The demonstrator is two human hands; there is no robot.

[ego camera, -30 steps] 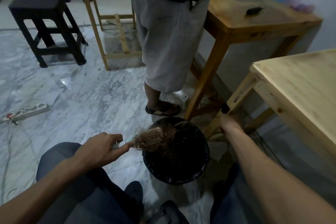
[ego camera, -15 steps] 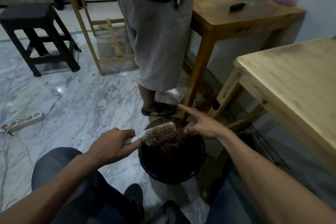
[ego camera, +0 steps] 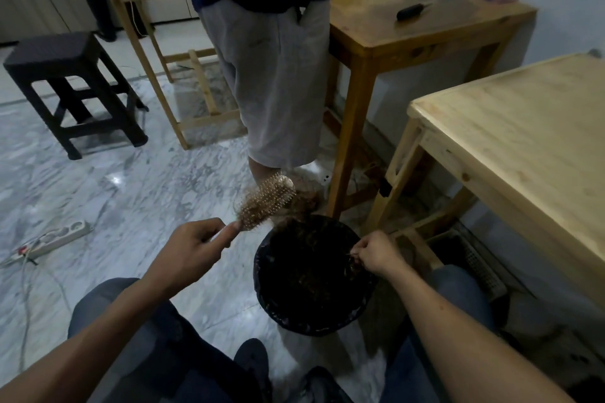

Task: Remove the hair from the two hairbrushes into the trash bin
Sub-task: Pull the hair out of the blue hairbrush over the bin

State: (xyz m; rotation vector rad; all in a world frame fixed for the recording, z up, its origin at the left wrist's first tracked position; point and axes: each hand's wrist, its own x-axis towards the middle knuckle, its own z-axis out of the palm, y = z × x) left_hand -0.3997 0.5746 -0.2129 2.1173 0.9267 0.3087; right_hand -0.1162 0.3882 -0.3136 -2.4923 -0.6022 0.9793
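My left hand [ego camera: 193, 247] grips the white handle of a hairbrush [ego camera: 266, 201], whose bristled head tilts up and away just left of the bin, with brown hair still tangled in it. A strand of hair [ego camera: 307, 203] trails from the brush toward the bin. The black trash bin [ego camera: 357, 314] stands on the floor between my knees, with a mass of hair inside. Over the bin's right rim, my right hand [ego camera: 378, 253] is pinched on a tuft of hair [ego camera: 353, 263]. A dark hairbrush [ego camera: 411, 11] lies on the far wooden table.
A person in grey shorts [ego camera: 275, 82] stands just beyond the bin. A pale wooden table [ego camera: 523, 147] is at the right, a darker one [ego camera: 409, 29] behind it. On the marble floor at the left are a black stool [ego camera: 65, 75] and a power strip [ego camera: 52, 239].
My left hand has lifted the brush head up and away from the bin. My right hand has pulled back to the bin's right rim and closed on a tuft of hair.
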